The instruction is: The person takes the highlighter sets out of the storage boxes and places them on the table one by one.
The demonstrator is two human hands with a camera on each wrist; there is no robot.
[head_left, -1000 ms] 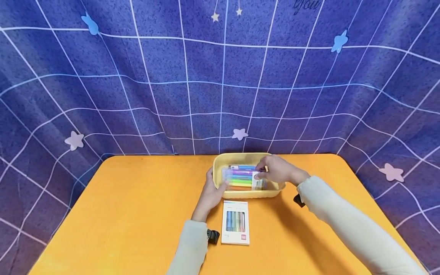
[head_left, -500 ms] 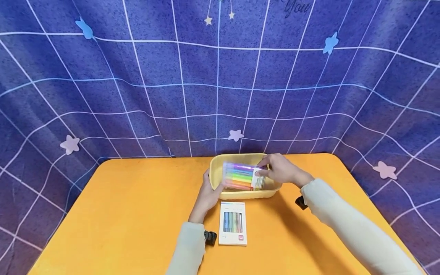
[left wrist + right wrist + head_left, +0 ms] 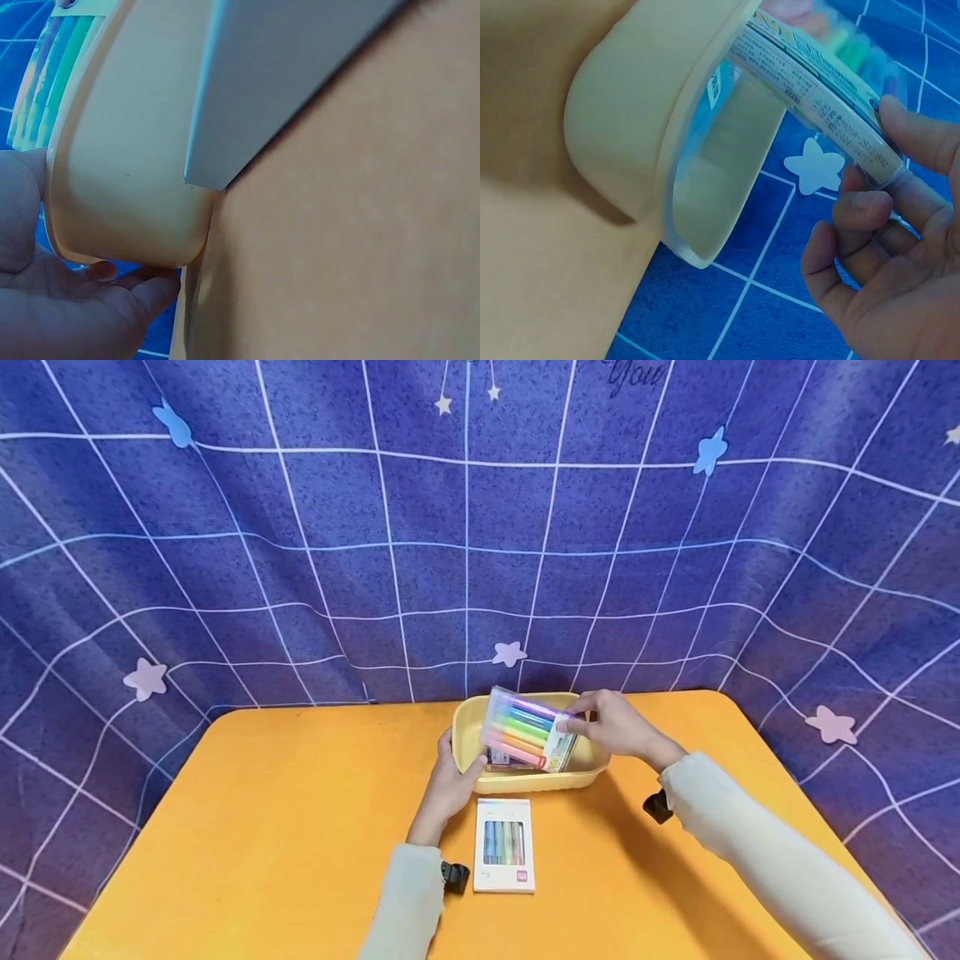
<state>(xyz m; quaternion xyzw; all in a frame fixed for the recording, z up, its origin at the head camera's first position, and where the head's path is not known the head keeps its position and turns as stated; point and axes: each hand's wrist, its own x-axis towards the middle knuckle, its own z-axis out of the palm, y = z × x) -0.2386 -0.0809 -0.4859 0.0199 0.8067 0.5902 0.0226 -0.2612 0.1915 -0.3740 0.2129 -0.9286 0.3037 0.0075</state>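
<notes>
My right hand (image 3: 619, 724) pinches the right end of a clear plastic pack of rainbow-coloured markers (image 3: 522, 727). The pack leans over the yellow plastic basket (image 3: 588, 777), its left end raised. In the right wrist view, thumb and fingers grip the pack's printed end (image 3: 840, 124), outside the basket's rim. My left hand (image 3: 448, 787) holds the left end of the basket, thumb at the rim and fingers along the outer wall. Inside the basket lies another pack (image 3: 504, 758), mostly hidden beneath the markers; a bluish part of it (image 3: 703, 124) shows in the right wrist view.
A white windowed box of pens (image 3: 503, 877) lies flat on the orange table (image 3: 300, 827), just in front of the basket. Behind the table's far edge hangs a blue curtain (image 3: 420, 577) with a grid and stars.
My right hand has lifted the marker pack out of the basket's bottom and tilted it, its left end rising. The left hand stays on the basket. The head view has shifted slightly.
</notes>
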